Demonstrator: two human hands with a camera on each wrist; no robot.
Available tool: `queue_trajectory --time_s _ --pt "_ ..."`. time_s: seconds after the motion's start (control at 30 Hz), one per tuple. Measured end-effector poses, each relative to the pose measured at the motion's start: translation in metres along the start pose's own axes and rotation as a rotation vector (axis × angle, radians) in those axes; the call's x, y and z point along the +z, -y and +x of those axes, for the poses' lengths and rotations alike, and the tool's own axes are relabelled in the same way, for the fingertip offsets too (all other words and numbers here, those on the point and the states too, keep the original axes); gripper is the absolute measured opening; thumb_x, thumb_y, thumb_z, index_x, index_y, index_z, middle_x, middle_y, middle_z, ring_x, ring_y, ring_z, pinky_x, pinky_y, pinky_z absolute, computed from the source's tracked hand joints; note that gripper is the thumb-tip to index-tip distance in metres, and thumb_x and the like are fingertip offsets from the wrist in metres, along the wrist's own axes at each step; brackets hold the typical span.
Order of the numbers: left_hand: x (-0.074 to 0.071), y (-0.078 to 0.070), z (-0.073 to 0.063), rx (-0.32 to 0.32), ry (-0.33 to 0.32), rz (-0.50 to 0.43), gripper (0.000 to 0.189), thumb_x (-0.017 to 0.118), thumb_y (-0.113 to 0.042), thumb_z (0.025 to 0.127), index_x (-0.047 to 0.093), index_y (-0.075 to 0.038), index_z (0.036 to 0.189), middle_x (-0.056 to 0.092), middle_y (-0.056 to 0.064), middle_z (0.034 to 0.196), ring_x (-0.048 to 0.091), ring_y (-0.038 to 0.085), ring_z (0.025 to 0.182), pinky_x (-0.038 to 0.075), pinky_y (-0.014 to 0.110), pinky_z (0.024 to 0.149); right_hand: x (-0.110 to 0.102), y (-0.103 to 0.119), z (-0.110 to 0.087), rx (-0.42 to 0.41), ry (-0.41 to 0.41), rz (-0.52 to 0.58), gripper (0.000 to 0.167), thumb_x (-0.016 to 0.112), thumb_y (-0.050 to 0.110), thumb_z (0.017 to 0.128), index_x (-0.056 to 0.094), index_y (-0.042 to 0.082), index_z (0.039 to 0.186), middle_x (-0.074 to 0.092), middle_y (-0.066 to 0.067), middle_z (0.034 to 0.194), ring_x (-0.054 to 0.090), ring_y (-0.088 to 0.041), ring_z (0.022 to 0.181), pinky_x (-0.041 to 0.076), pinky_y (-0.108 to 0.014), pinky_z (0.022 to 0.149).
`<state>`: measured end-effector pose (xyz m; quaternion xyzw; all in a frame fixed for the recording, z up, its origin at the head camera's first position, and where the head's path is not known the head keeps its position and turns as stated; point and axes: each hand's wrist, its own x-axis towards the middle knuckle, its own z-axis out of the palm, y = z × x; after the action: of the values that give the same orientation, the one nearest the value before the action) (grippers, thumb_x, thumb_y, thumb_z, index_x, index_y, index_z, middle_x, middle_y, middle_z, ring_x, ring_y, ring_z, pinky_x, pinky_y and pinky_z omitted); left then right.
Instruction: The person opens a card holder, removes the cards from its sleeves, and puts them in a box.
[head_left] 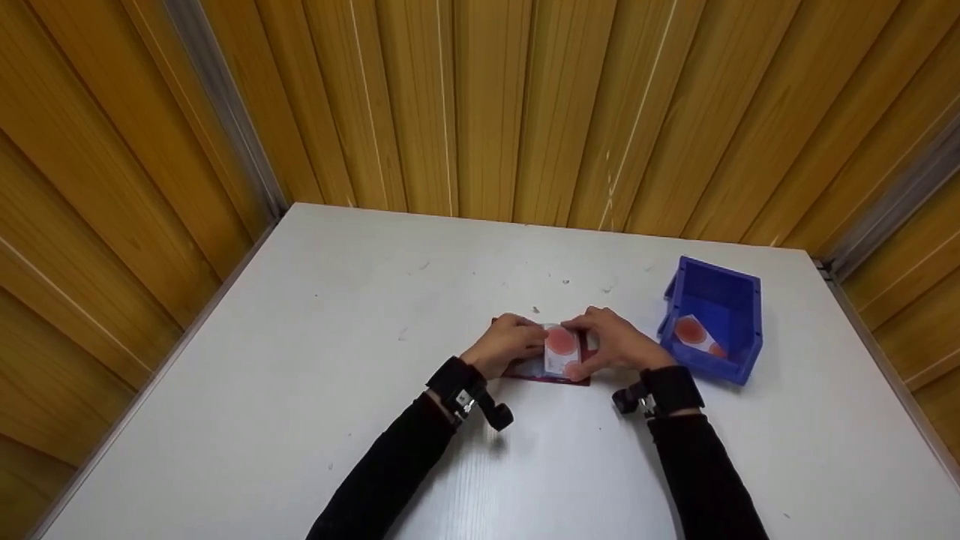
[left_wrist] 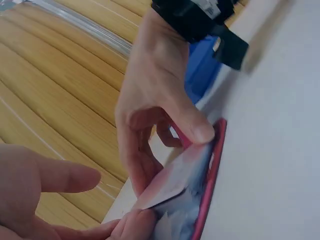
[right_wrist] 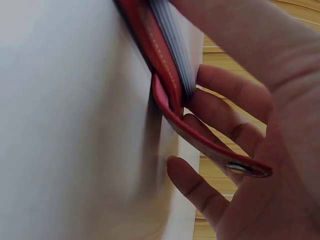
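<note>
A red card holder (left_wrist: 214, 165) lies spread on the white table, its clear sleeves (left_wrist: 175, 220) facing up. On its right half is a white card with red circles (head_left: 561, 351). My right hand (head_left: 616, 341) grips this card across its width, thumb at the near edge and forefinger at the far edge. My left hand (head_left: 510, 343) lies over the holder's left half; fingertips touch the sleeve beside the card, while the thumb (left_wrist: 70, 176) stands straight and apart. Under my right palm, a strap with a metal snap (right_wrist: 215, 147) sticks out, beside a layered stack of sleeves (right_wrist: 172, 45).
To the right of my right hand stands a blue bin (head_left: 720, 296) holding another white card with red circles (head_left: 696, 335). The white table (head_left: 360, 300) meets yellow wood-patterned panels (head_left: 487, 112) at the back and sides. Both wrists wear black camera straps (head_left: 454, 381).
</note>
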<state>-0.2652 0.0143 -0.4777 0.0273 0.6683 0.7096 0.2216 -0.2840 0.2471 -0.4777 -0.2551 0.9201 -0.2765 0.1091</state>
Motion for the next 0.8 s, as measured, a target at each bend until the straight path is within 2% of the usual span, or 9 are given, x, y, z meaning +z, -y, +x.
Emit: queue_trajectory --time_s 0.1,0.27,0.4,0.67,0.8 --pt "0.004 0.001 0.0 -0.003 -0.011 -0.044 0.031 0.061 -0.004 0.096 0.063 0.017 0.119 0.069 0.019 0.113 0.067 0.018 0.098 0.057 0.032 0.097 0.0 -0.001 -0.001 -0.002 -0.002 0.006 0.087 0.098 0.042 0.065 0.066 0.01 0.139 0.061 -0.008 0.11 0.049 -0.025 0.105 0.041 -0.037 0.089" --pt "0.008 0.004 0.002 0.02 -0.095 0.065 0.032 0.067 -0.009 0.092 0.064 0.01 0.117 0.068 0.017 0.111 0.067 0.02 0.095 0.057 0.03 0.087 -0.001 -0.001 -0.001 -0.015 -0.007 -0.006 0.088 0.099 0.042 0.065 0.065 0.01 0.14 0.061 -0.008 0.109 0.049 -0.025 0.105 0.042 -0.039 0.091" --pt "0.01 0.006 0.003 0.031 -0.137 0.136 0.03 0.068 -0.01 0.09 0.065 0.006 0.115 0.066 0.012 0.106 0.064 0.019 0.093 0.053 0.028 0.081 -0.001 0.0 -0.001 -0.009 -0.01 -0.001 0.088 0.099 0.041 0.065 0.065 0.01 0.14 0.061 -0.008 0.109 0.05 -0.025 0.104 0.042 -0.04 0.092" --pt "0.017 0.01 0.007 0.084 -0.136 0.327 0.02 0.069 -0.003 0.091 0.069 0.003 0.11 0.072 0.006 0.097 0.064 0.011 0.083 0.051 0.02 0.069 -0.001 0.002 -0.001 -0.008 -0.003 -0.006 0.088 0.098 0.044 0.065 0.065 0.01 0.14 0.061 -0.007 0.106 0.049 -0.025 0.102 0.04 -0.037 0.087" --pt "0.019 0.012 0.007 0.105 -0.13 0.371 0.022 0.07 -0.001 0.092 0.067 0.003 0.113 0.073 0.007 0.098 0.063 0.01 0.083 0.05 0.018 0.068 0.0 0.003 -0.001 -0.005 -0.008 0.004 0.087 0.098 0.042 0.065 0.066 0.01 0.139 0.061 -0.007 0.105 0.049 -0.025 0.102 0.04 -0.036 0.086"
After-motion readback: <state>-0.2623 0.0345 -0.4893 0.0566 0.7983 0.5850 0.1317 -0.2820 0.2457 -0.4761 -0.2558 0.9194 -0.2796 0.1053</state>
